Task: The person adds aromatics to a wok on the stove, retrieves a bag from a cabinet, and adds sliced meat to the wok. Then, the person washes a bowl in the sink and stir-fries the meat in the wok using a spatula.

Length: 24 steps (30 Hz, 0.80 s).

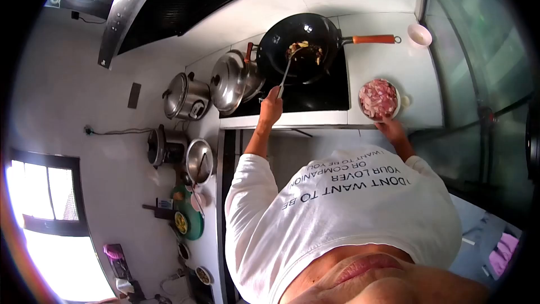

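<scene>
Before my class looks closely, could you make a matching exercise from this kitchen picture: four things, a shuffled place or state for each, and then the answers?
Things:
1. left hand
2. right hand
3. wok
4. pink bowl

Places or states:
A. on the cooktop, food inside
B. beyond the end of the orange handle
C. closed around a long-handled utensil
D. at the near edge of the bowl of meat

Pairs: 1-C; 2-D; 3-A; 4-B
</scene>
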{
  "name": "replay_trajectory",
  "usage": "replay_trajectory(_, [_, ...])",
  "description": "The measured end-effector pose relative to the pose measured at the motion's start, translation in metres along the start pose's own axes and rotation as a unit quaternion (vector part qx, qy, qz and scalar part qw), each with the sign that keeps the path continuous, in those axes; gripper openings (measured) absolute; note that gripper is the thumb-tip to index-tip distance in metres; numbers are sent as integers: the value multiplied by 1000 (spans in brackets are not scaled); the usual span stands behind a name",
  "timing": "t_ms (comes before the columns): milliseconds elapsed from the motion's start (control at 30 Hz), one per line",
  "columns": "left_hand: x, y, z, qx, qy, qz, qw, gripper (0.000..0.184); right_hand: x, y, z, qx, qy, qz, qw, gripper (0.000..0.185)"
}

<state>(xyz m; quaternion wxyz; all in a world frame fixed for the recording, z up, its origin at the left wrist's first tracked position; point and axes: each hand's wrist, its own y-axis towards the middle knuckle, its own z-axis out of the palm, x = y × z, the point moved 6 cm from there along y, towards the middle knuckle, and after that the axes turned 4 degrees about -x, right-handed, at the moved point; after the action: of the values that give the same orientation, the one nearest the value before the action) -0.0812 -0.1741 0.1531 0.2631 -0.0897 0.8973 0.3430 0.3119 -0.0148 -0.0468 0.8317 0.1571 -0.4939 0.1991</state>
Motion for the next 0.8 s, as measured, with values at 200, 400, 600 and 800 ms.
replay_trajectory(200, [48,11,-10,35,-322,-298,898,42,0,-34,9,-16,-443,-163,881,26])
replay_trajectory(400, [61,44,38,89,-432,-357,824,38,-1,-33,13,-117,53,-7,992,21])
replay_trajectory(600, [7,35,26,187,-195,-191,944,38,63,52,-20,-82,20,-45,995,24])
replay_trajectory(800, [-37,-23,-31,96,102,132,981,42,149,114,-18,-193,27,-55,979,35])
